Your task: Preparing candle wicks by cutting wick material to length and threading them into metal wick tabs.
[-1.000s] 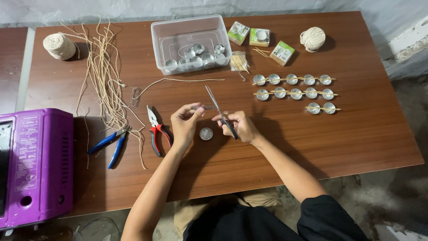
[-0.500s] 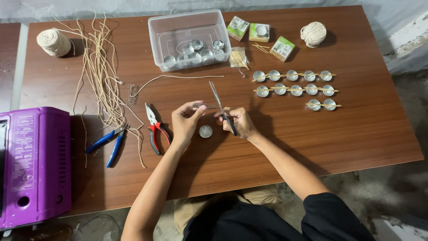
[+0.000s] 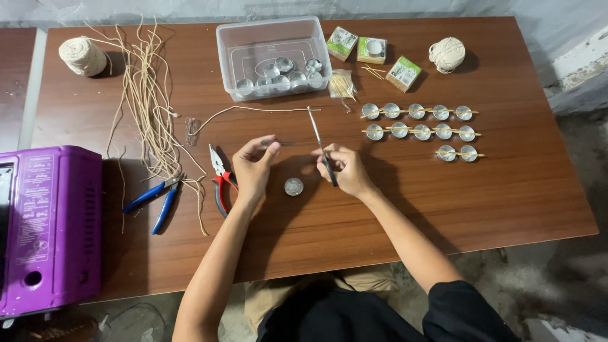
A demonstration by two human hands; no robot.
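Scissors (image 3: pixel 320 142) are gripped in the right hand (image 3: pixel 345 171), blades pointing away. A thin short piece, hard to identify, is pinched in the left hand (image 3: pixel 252 166). A small metal cup (image 3: pixel 293 186) is seen on the worktop (image 3: pixel 494 196) between both hands.

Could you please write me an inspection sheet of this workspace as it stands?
Surface: brown wooden table.
Job's things: black-handled scissors in right hand; thin strand, barely visible, pinched in left hand; small round metal cup between the hands.
Clutter: red-handled pliers, blue-handled pliers, clear plastic tub, rows of cups on sticks.
Fingers: both hands closed.
Cables: loose cream twine strands.
Surroundings: purple appliance.
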